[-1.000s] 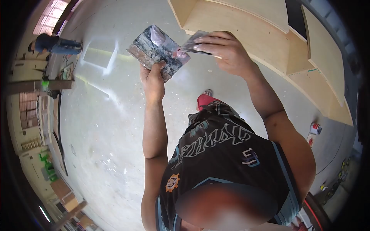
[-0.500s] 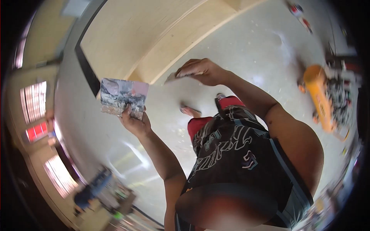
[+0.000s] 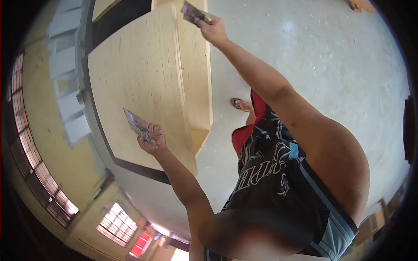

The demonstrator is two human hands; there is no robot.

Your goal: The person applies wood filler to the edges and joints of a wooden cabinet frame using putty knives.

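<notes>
Head view: holds up a smeared grey flat plate (image 3: 138,125) in the left hand (image 3: 152,139), with fingers curled over its near end and nearly closed, leaving the pointed far corner sticking out ahead of the knuckles. Grips a dark flat scraper (image 3: 192,14) in the right hand (image 3: 213,30), closed around its near end, with the blade tilted and pointing away from the wrist. Keeps the two tools well apart, each at the end of an outstretched arm. Shows a broad pale wooden panel (image 3: 135,74) behind the left hand and the plate; cannot tell from this angle whether touching or apart. Shows a pale open wooden compartment (image 3: 194,65) between the hands, below the scraper and just beside the panel's edge. Runs in a black strip (image 3: 141,170) along the panel's end, below the left hand. Spreads out as smooth grey floor (image 3: 305,74) to the right of the right hand. Includes a sandalled foot (image 3: 237,103) below the right hand, near red shorts (image 3: 242,135) and a black sleeveless jersey with white lettering (image 3: 261,182). Extends, left of the left hand, to a yellow wall with grey patches (image 3: 41,108).
</notes>
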